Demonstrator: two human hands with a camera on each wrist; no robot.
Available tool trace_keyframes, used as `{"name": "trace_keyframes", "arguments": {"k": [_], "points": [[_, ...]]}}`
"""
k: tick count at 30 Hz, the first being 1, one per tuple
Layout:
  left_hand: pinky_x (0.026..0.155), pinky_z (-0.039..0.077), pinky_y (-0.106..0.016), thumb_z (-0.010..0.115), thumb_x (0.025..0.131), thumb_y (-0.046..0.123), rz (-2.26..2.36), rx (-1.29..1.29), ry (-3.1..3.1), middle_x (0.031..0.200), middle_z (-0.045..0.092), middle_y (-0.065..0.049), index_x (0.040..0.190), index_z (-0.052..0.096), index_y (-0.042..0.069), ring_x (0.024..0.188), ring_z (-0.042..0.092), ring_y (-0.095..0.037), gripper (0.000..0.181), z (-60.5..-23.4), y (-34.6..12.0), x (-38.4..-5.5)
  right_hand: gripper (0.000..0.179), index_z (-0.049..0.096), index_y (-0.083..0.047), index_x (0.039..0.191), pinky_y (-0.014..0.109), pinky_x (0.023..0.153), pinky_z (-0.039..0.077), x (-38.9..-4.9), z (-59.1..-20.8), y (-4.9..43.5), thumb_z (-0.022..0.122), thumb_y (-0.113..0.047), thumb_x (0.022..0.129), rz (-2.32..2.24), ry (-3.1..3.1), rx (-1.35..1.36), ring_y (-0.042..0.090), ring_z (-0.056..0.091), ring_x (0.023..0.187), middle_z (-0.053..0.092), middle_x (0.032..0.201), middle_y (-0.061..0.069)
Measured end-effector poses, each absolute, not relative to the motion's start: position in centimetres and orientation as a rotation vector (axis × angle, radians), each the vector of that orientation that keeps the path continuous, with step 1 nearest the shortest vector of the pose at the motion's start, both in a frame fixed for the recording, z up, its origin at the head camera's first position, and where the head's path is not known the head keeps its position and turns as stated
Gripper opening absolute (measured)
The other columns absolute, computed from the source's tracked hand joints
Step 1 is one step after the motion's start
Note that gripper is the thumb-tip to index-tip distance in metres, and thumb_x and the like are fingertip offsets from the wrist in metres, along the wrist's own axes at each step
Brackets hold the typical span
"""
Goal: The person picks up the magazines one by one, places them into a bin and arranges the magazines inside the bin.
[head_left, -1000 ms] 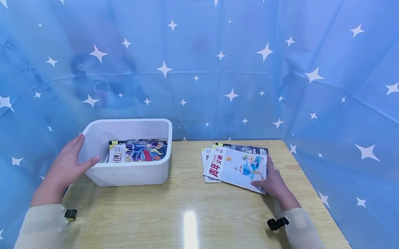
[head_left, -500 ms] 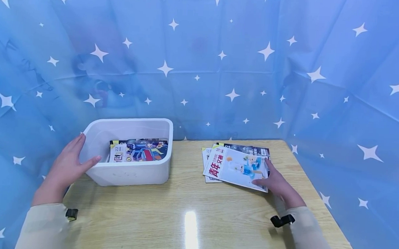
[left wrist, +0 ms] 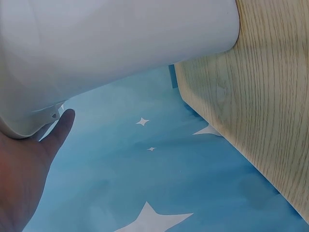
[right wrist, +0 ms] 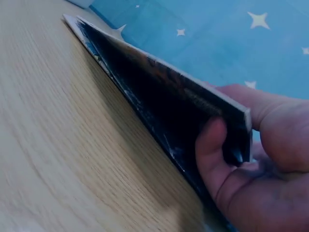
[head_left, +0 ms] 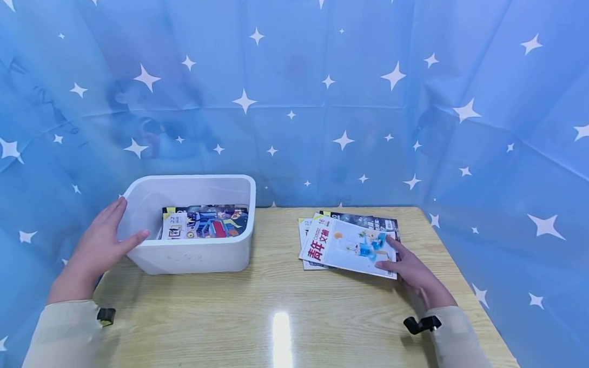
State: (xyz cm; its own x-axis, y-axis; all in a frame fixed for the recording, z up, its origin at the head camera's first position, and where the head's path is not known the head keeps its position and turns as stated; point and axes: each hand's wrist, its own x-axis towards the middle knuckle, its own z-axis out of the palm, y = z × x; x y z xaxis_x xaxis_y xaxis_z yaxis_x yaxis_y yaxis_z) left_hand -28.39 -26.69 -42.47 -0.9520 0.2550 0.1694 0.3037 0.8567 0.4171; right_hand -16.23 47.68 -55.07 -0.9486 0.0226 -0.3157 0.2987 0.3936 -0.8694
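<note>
A white plastic bin [head_left: 194,257] stands at the left on the table, with colourful magazines [head_left: 210,224] inside. My left hand [head_left: 97,242] rests at its left front corner, fingers along the side rim and thumb by the front rim. In the left wrist view one straight finger [left wrist: 60,133] shows beside the bin's wall. My right hand [head_left: 415,272] pinches the right edge of a white-covered magazine [head_left: 353,245] with red lettering, thumb on top and fingers curled beneath. The right wrist view shows that edge raised above a dark magazine [right wrist: 145,108], with the far end low.
More magazines, one dark [head_left: 388,224] and one pale [head_left: 313,265], lie under the white one. The wooden table [head_left: 221,317] has its right edge near my right arm. A blue curtain [head_left: 298,70] with white stars hangs behind and at both sides.
My right hand has shifted slightly right with its grip on the magazine edge, and its wrist has turned a little. The left hand and bin hold still.
</note>
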Motion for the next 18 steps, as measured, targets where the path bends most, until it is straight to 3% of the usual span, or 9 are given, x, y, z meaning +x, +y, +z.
{"name": "trace_keyframes", "arguments": {"k": [2, 7, 9, 11, 14, 18], "points": [[0.121, 0.017, -0.087, 0.068, 0.107, 0.056, -0.685, -0.441, -2.924, 0.18, 0.008, -0.033, 0.174, 0.008, -0.004, 0.164, 0.009, -0.059, 0.108, -42.45, -26.68, -28.39, 0.115, 0.005, -0.02, 0.18, 0.072, 0.125, 0.034, -16.17, -55.14, 47.7, 0.086, -0.036, 0.099, -1.603, 2.368, 0.314, 0.064, 0.02, 0.156, -0.007, 0.181, 0.032], [0.122, 0.016, -0.086, 0.069, 0.107, 0.054, -0.687, -0.453, -2.917, 0.18, 0.008, -0.033, 0.174, 0.009, -0.005, 0.164, 0.009, -0.059, 0.107, -42.39, -26.73, -28.33, 0.109, 0.001, -0.022, 0.18, 0.07, 0.124, 0.037, -16.15, -54.94, 47.53, 0.08, -0.031, 0.105, -1.719, 2.237, 0.32, 0.063, 0.031, 0.149, -0.009, 0.18, 0.033], [0.122, 0.015, -0.086, 0.069, 0.107, 0.053, -0.688, -0.457, -2.912, 0.18, 0.008, -0.033, 0.174, 0.009, -0.005, 0.164, 0.009, -0.059, 0.107, -42.4, -26.78, -28.32, 0.108, -0.001, -0.022, 0.18, 0.071, 0.13, 0.023, -16.22, -54.88, 47.42, 0.078, -0.027, 0.106, -1.784, 2.169, 0.314, 0.057, 0.019, 0.162, -0.007, 0.181, 0.032], [0.122, 0.015, -0.086, 0.069, 0.107, 0.052, -0.689, -0.457, -2.91, 0.18, 0.008, -0.033, 0.174, 0.009, -0.005, 0.164, 0.009, -0.059, 0.107, -42.43, -26.79, -28.32, 0.107, -0.001, -0.023, 0.18, 0.065, 0.131, 0.027, -16.31, -54.99, 47.38, 0.077, -0.024, 0.107, -1.83, 2.121, 0.327, 0.053, 0.032, 0.158, 0.005, 0.18, 0.032], [0.122, 0.016, -0.086, 0.07, 0.106, 0.053, -0.685, -0.453, -2.91, 0.18, 0.008, -0.033, 0.174, 0.009, -0.004, 0.164, 0.009, -0.059, 0.107, -42.48, -26.77, -28.38, 0.109, 0.001, -0.023, 0.18, 0.066, 0.132, 0.024, -16.25, -55.19, 47.41, 0.079, -0.027, 0.105, -1.784, 2.152, 0.347, 0.052, 0.027, 0.16, 0.004, 0.181, 0.032], [0.121, 0.016, -0.086, 0.069, 0.106, 0.055, -0.678, -0.444, -2.916, 0.18, 0.008, -0.033, 0.174, 0.008, -0.004, 0.164, 0.01, -0.059, 0.108, -42.49, -26.72, -28.43, 0.116, 0.003, -0.026, 0.18, 0.075, 0.131, 0.01, -16.04, -55.39, 47.47, 0.086, -0.035, 0.1, -1.693, 2.223, 0.358, 0.055, 0.0, 0.166, -0.016, 0.181, 0.029]]}}
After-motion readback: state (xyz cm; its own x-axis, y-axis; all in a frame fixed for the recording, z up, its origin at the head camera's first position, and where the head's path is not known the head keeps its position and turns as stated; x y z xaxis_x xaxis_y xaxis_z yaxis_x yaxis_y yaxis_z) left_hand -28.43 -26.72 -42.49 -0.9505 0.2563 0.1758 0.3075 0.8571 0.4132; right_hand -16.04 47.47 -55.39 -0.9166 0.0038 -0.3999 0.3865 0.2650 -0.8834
